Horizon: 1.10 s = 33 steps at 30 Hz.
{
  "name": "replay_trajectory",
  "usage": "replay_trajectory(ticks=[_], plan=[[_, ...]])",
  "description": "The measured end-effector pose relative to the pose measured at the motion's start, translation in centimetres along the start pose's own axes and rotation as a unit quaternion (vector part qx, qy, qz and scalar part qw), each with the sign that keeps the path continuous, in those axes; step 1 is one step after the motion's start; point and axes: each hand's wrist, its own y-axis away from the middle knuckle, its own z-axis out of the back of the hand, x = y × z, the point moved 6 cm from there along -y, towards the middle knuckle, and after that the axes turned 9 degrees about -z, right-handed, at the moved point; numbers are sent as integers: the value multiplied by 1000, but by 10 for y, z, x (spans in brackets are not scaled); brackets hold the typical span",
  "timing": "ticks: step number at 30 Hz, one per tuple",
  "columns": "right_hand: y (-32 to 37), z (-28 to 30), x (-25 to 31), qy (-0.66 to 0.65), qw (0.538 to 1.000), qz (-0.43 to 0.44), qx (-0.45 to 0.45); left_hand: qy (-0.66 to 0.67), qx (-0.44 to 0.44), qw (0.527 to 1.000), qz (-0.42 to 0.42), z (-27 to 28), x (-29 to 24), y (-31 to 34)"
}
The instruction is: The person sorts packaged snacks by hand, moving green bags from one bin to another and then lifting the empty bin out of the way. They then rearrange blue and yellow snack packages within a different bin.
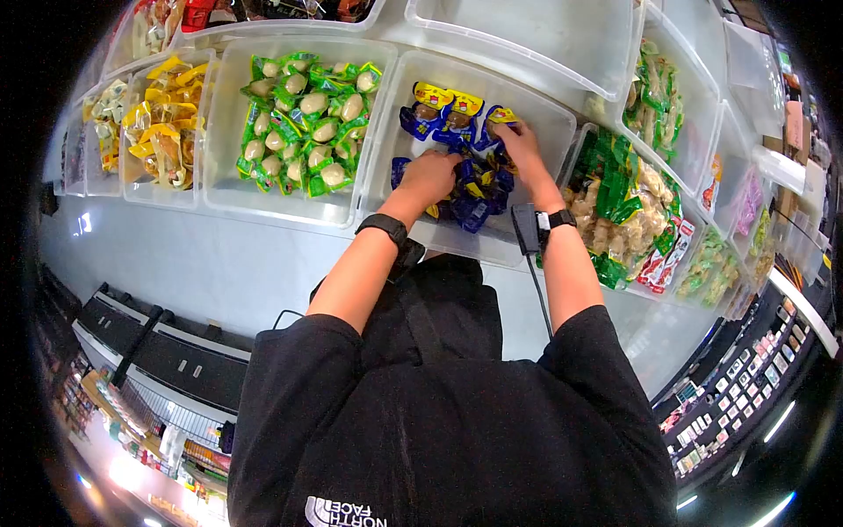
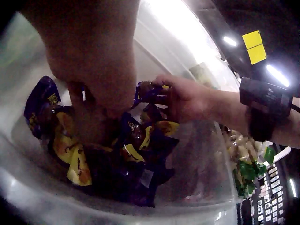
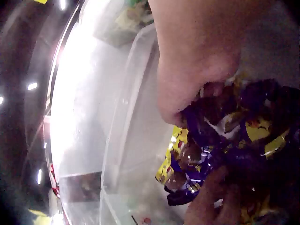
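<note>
A translucent plastic bin (image 1: 543, 98) holds several blue-and-yellow snack packets (image 1: 479, 206), with brown round pieces showing through their clear windows. Three of them lie side by side at the far side, among them the left packet (image 1: 430, 104) and the middle packet (image 1: 464, 112). My right hand (image 1: 527, 156) pinches the right-hand packet (image 1: 500, 117) of this row at its edge. Lower and to the left, my left hand (image 1: 428, 181) reaches down into the loose pile. Its fingertips are hidden among packets in the left wrist view, so I cannot tell whether they grip one.
Left of the bin stands another bin of green packets (image 1: 309, 123) with pale egg-shaped pieces. Yellow packets (image 1: 165, 127) fill one farther left. Green-and-tan packets (image 1: 619, 198) lie in the bin to the right. Behind rises the edge of another plastic bin (image 1: 518, 61).
</note>
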Motion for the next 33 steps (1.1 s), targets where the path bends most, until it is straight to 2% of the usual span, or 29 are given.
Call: replay_trajectory(ticks=[2, 4, 6, 8, 10, 11, 12, 15, 17, 18, 19, 20, 21, 23, 27, 29, 30, 32, 33], plan=[[2, 3, -4, -110, 994, -21, -6, -2, 0, 1000, 3, 1, -1, -1], [-1, -2, -1, -111, 993, -25, 28, -9, 2, 1000, 6, 5, -3, 0], [-5, -6, 1, -113, 991, -30, 59, -81, -64, 993, -49, 16, -13, -1], [-9, -4, 1, -105, 990, -47, 78, -108, -50, 991, -67, 21, -15, -8], [2, 3, 14, -105, 990, -57, 69, -133, -37, 987, -87, 16, -13, -14], [8, 5, 21, -101, 991, -64, 67, -154, -74, 979, -108, 16, -11, -16], [3, 5, 17, -103, 990, -65, 65, -175, -111, 970, -128, 17, -10, -16], [-25, -7, -18, -151, 984, -79, 52, -160, -106, 972, -133, 18, -7, -17], [-39, -8, -31, -98, 994, -30, -45, -158, -96, 972, -144, 15, -2, -16], [-31, -11, -27, -100, 993, -33, -49, -153, -88, 973, -149, 12, -1, -16], [-18, -11, -17, -67, 993, -27, -90, -152, -86, 973, -151, 13, -4, -15], [-7, -9, -5, -35, 991, -18, -130, -116, -84, 980, -141, 15, -3, -16], [-6, -10, -6, -37, 990, -19, -132, -80, -83, 985, -131, 18, -2, -17], [-5, -6, -2, 5, 984, 5, -180, -86, -102, 984, -115, 29, 2, -18], [11, -3, 19, 18, 989, -42, -142, -134, -169, 974, -65, 37, 9, -16], [9, -10, 20, 112, 986, -79, -91, -152, -146, 974, -81, 31, 12, -16], [6, -12, 17, 111, 987, -78, -91, -168, -124, 973, -97, 29, 11, -18], [7, -12, 16, -61, 990, -2, -126, -169, -118, 974, -92, 27, 12, -17], [7, -12, 15, -61, 990, -3, -126, -170, -112, 975, -86, 27, 11, -16]])
